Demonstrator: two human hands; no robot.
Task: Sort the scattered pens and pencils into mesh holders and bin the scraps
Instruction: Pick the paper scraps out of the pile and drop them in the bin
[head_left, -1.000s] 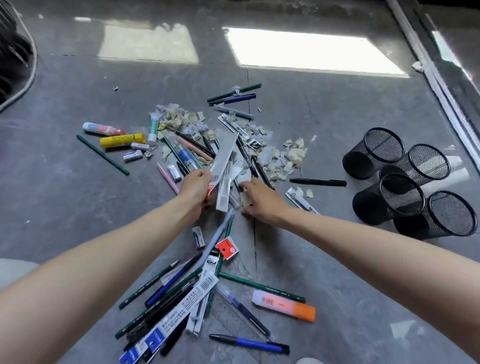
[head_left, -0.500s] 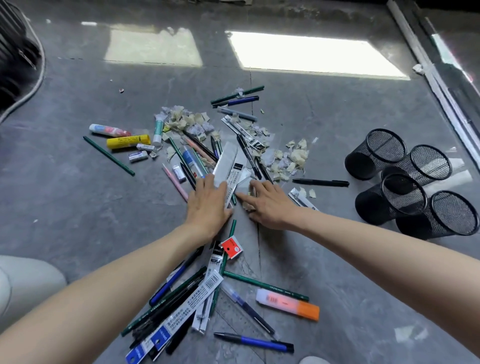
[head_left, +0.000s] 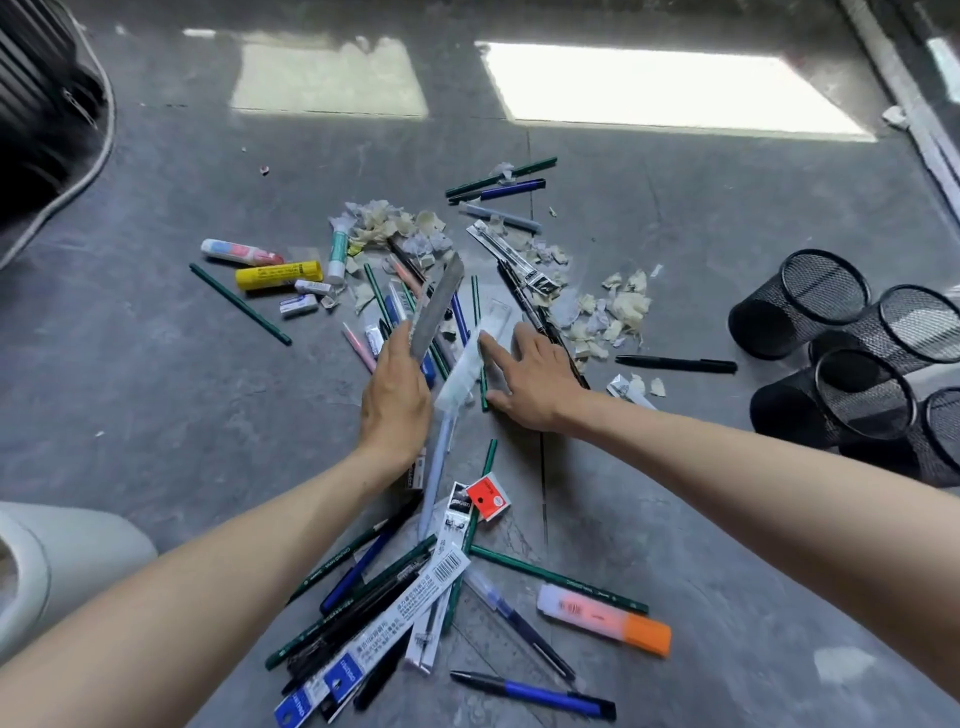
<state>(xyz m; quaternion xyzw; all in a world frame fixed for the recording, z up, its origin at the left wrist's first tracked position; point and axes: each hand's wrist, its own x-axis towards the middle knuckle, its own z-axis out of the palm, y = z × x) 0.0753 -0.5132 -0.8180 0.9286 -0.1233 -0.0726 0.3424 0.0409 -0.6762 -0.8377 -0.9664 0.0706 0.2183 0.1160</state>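
On the floor (head_left: 156, 415), four black mesh holders (head_left: 795, 306) lie tipped over, with the pens and pencils (head_left: 395, 587) and paper scraps (head_left: 623, 306) scattered well to their left. Half a second ago both hands lay flat on that heap; now the left hand (head_left: 395, 400) pinches a grey strip (head_left: 439, 306) lifted off it, while the right hand (head_left: 530, 379) is released, straight fingers touching a white packet (head_left: 462, 369). Sorting has probably just begun: nothing shows inside the holders.
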